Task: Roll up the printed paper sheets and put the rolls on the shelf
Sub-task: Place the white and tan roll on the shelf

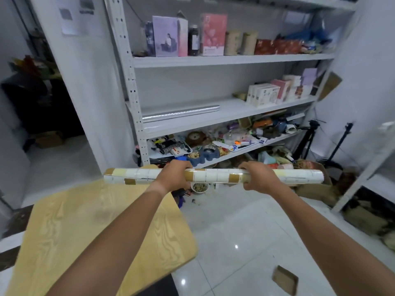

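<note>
I hold a long roll of printed paper (pixel 213 175) with a white, cream and brown tile pattern, level in front of me. My left hand (pixel 174 175) grips it left of the middle and my right hand (pixel 259 177) grips it right of the middle. The roll hangs in the air in front of the white metal shelf (pixel 226 113). A silvery roll (pixel 180 113) lies on the left part of the middle shelf board. A sheet with a wood-grain print (pixel 85 231) lies spread on the floor below my left arm.
Boxes and tins (pixel 213 37) fill the upper board, small boxes (pixel 277 91) sit at the right of the middle board. The lower boards and floor hold clutter, with bowls (pixel 203 154). A tripod (pixel 307 139) stands right, a cardboard piece (pixel 285 279) lies on the tiles.
</note>
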